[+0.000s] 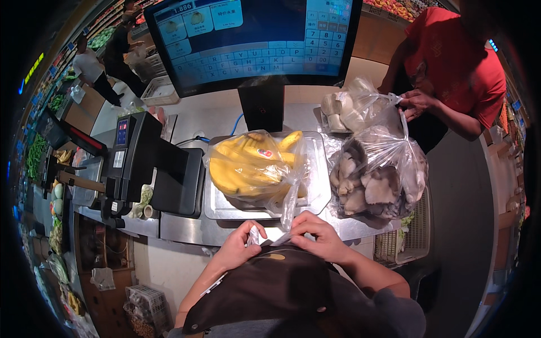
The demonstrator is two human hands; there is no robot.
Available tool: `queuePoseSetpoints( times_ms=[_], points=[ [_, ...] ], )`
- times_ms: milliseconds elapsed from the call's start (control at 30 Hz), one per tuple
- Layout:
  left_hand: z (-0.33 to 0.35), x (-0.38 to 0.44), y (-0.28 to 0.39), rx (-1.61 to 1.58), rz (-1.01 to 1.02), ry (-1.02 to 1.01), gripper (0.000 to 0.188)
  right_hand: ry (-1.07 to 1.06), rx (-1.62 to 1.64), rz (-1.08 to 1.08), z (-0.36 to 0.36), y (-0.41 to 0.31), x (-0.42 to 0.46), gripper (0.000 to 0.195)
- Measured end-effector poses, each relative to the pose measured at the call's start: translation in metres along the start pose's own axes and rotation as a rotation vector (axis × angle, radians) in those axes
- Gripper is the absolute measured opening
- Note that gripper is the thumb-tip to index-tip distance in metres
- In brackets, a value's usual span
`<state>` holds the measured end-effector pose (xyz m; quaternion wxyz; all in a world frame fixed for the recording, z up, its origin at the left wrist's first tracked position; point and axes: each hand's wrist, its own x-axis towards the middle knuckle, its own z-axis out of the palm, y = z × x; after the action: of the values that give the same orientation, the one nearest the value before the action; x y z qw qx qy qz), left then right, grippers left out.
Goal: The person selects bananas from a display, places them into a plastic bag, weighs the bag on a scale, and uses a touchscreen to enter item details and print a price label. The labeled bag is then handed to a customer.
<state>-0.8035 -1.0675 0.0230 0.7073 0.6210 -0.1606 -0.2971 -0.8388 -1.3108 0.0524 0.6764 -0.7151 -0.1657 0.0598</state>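
Close to my apron at the counter's front edge, my left hand is closed around a small crumpled white piece, perhaps paper or plastic. My right hand pinches a thin pale slip between thumb and fingers. Just beyond both hands, a knotted clear plastic bag of bananas lies on the steel scale plate, its twisted end hanging towards my right hand. To the right sit a clear bag of oyster mushrooms and, behind it, a bag of pale produce.
A touchscreen monitor stands behind the scale. A black label printer is at the left. Across the counter at the right, a person in a red shirt holds the bag tops. A plastic crate stands below the counter's right end.
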Motion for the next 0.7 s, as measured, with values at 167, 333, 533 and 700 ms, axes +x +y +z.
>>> queuePoseSetpoints(
  times_ms=[167,333,533,700],
  points=[
    [0.01,-0.001,0.034,0.116,0.103,0.2,0.018,-0.168,-0.21,-0.213,0.021,-0.035,0.068,0.023],
    [-0.016,-0.037,0.044,0.24,0.305,0.331,0.024,0.39,-0.502,-0.567,-0.041,-0.093,0.137,0.032],
    [-0.105,-0.086,-0.083,0.202,-0.073,0.964,0.033,0.88,-1.261,-0.73,-0.136,-0.087,0.222,0.036],
    [-0.103,-0.177,-0.226,-0.476,-0.383,1.355,0.038,0.857,-1.31,-0.727,-0.125,-0.082,0.239,0.036]
  ],
)
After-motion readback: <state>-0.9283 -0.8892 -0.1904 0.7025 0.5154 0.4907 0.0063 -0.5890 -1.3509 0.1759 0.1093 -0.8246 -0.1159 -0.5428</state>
